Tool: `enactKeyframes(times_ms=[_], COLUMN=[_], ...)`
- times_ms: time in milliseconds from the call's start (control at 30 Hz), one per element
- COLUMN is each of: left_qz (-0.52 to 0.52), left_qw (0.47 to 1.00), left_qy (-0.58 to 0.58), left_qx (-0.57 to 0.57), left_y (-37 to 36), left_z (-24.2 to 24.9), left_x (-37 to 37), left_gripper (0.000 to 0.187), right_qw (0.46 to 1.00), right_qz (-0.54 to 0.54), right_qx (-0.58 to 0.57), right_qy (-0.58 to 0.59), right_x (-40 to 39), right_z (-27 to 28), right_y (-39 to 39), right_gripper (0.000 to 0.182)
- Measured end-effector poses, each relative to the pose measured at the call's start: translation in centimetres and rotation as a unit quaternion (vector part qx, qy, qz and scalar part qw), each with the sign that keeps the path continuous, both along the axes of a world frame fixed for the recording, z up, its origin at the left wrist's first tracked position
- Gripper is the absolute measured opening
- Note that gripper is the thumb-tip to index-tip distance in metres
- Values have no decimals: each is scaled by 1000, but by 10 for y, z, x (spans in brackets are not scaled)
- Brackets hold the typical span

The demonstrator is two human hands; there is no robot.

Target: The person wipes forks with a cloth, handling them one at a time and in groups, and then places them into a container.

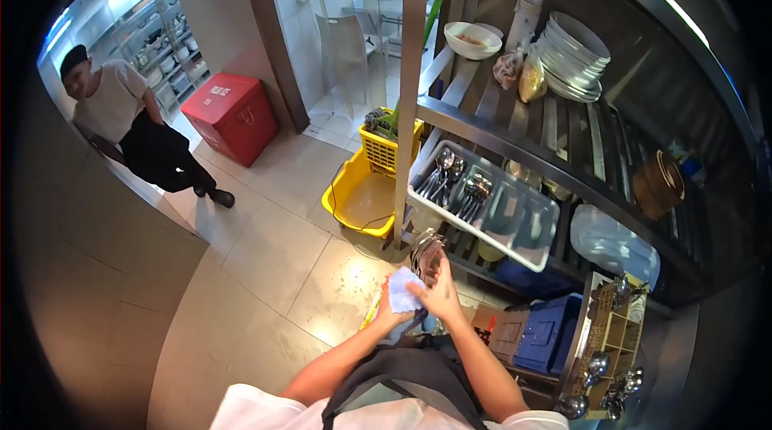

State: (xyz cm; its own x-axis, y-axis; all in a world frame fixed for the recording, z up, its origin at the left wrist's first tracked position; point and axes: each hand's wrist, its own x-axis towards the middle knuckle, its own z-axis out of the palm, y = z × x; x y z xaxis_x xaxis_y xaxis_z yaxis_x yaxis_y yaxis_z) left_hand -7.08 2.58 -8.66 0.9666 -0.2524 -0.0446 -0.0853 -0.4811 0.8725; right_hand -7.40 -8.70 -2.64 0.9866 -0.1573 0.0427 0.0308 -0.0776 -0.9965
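Observation:
Low in the middle of the head view, my left hand (394,305) is closed round a pale lavender cloth (406,289). Beside it on the right, my right hand (438,289) holds a bunch of metal cutlery (426,251), its upper ends pointing away from me. The fingers of my right hand also touch the cloth. Just beyond my hands, a white divided tray (482,241) on the rack holds spoons (442,168) and other cutlery (473,198) in its left compartments.
A metal rack (515,132) with bowls (474,40) and stacked plates (572,48) rises at the right. Yellow mop bucket (362,198) stands left of it, a red box (229,116) farther back. Another person (129,108) stands at the far left. A cutlery organiser (615,333) sits lower right.

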Motion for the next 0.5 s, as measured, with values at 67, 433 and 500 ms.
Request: enactKeyframes(times_ms=[67, 433, 500], left_qz=[-3, 90, 153], left_qw=[992, 894, 906], left_qy=[-121, 289, 220], left_qx=[24, -331, -328], left_y=[10, -69, -79], left_z=[-2, 60, 79], left_x=[9, 26, 30], left_gripper=[35, 32, 31], right_qw=[990, 980, 972], right_qz=[97, 57, 38], right_qx=[-102, 123, 146], right_qy=[-8, 146, 177], right_x=[-15, 93, 91], right_z=[1, -11, -30], right_y=[-5, -108, -123], right_gripper=[79, 40, 41])
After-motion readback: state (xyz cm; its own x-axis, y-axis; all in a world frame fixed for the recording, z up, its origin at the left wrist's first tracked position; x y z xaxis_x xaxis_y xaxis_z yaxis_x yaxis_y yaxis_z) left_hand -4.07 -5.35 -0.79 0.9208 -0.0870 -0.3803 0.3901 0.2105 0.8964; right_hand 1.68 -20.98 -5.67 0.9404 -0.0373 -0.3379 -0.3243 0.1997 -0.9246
